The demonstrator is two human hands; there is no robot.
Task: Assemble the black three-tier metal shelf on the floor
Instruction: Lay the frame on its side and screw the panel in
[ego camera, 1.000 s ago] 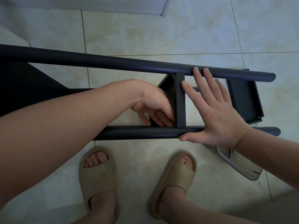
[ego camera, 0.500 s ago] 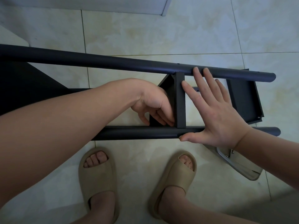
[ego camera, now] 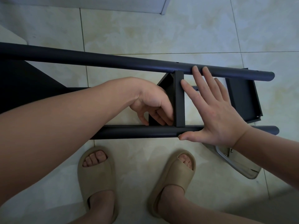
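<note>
The black metal shelf frame lies on its side across the tiled floor. Its far post and near post run left to right. A middle shelf panel stands on edge between them. My left hand reaches under the frame, its fingers curled against the left face of that panel near the near post; what they hold is hidden. My right hand lies flat with straight fingers, fingertips on the far post, thumb along the near post. Another shelf panel sits at the right end.
My two feet in beige slides stand just in front of the near post. A shiny metal object lies on the floor at the right, under my right wrist. A pale door or cabinet edge runs along the top.
My left hand's fingers have shifted slightly against the middle panel. My right hand and the frame stay where they were.
</note>
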